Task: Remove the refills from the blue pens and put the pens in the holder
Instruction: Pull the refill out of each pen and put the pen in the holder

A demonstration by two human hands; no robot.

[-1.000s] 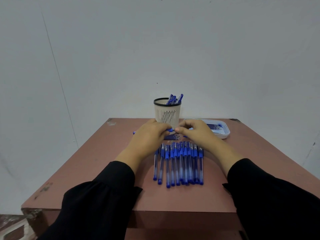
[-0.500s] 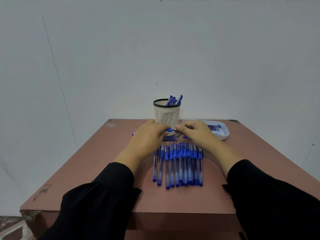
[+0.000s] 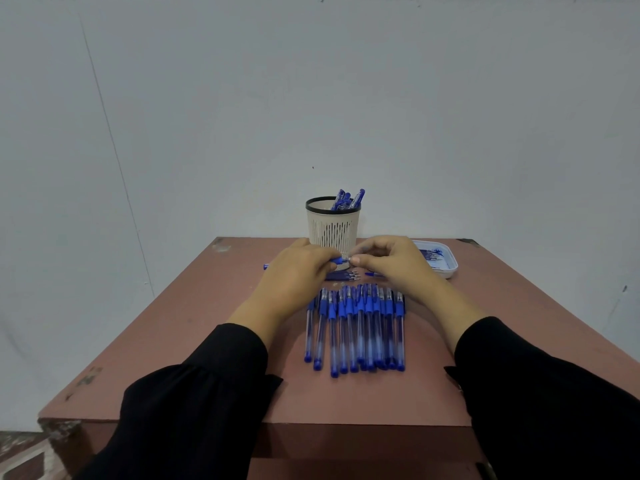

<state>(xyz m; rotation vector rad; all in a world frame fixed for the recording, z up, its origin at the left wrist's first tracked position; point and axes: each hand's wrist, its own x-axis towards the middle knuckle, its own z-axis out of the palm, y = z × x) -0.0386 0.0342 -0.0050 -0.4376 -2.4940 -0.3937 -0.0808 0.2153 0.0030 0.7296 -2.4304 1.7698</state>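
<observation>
Head view: both hands meet over the far middle of the reddish worktop (image 3: pixel 194 327), just in front of the holder (image 3: pixel 333 226). The left hand (image 3: pixel 294 275) has its fingers curled round a blue pen (image 3: pixel 337 260), which lies crosswise; its far end pokes out past the hand at the left. The right hand (image 3: pixel 391 263) pinches the tip end of that same pen between thumb and forefinger, so each grip is closed on the pen. The hands almost touch at the pinch.

The holder is a pale slotted cup with a black rim, standing upright near the back edge, with several blue pens leaning in it. Just beneath the hands a few dark refills (image 3: pixel 341 274) lie on the worktop. Nearer the person, a row of pens (image 3: pixel 356 327) lies side by side, tips pointing away. A white tray (image 3: pixel 448 268) sits to the right of the right hand and holds more refills. Black sleeves (image 3: pixel 194 403) cover both forearms.
</observation>
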